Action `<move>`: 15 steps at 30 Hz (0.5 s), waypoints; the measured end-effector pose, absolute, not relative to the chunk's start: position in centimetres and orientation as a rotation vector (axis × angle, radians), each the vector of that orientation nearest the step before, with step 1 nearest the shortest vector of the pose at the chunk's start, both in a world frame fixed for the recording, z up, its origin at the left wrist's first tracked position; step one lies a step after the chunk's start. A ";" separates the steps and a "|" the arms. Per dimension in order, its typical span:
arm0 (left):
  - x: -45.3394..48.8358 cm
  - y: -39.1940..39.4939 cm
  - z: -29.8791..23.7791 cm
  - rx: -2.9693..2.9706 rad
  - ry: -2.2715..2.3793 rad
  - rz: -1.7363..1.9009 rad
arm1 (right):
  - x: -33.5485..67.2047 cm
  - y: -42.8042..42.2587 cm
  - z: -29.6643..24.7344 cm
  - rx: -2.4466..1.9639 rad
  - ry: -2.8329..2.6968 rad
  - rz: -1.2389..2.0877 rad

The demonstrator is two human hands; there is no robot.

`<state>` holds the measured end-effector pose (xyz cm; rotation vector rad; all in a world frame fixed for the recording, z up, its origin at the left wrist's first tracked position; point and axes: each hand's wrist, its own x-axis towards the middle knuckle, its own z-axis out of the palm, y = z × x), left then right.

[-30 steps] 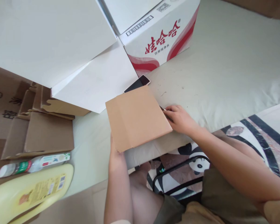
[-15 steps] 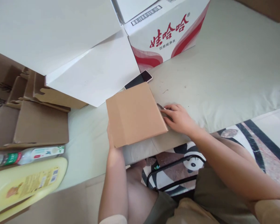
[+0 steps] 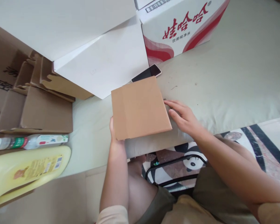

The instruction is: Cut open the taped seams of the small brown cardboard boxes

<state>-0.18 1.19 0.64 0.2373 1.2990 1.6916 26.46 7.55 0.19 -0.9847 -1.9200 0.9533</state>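
A small brown cardboard box [image 3: 140,107] lies folded flat on the pale green padded surface [image 3: 223,77] in front of me. My left hand [image 3: 115,140] grips its near left corner from below, fingers hidden under the card. My right hand [image 3: 183,116] rests against the box's right edge, fingers stretched out and together, pressing at the side. A dark phone [image 3: 146,73] lies just beyond the box's far edge, partly covered by it.
A white and red printed carton [image 3: 181,28] stands at the back. Large white sheets [image 3: 102,62] overlap to its left. Flattened brown boxes [image 3: 37,109], a plastic bottle [image 3: 30,141] and a yellow bottle [image 3: 25,174] lie at the left. A panda-print mat [image 3: 195,161] is below.
The box has shifted slightly away and right. My right hand's fingers, curled at the box's right edge before, now lie stretched flat against it. My left hand keeps its hold.
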 end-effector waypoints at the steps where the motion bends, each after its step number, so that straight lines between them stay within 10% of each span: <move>1: -0.4 1.0 0.8 0.202 1.269 1.710 | 26.3 7.4 0.1 -0.965 -1.915 1.023; 9: -2.1 -0.7 1.7 0.329 1.404 1.658 | 25.3 6.6 -0.3 -0.872 -1.941 1.374; 15: -2.5 -0.5 2.7 0.242 1.374 1.679 | 25.6 7.8 -0.8 -1.120 -1.975 0.831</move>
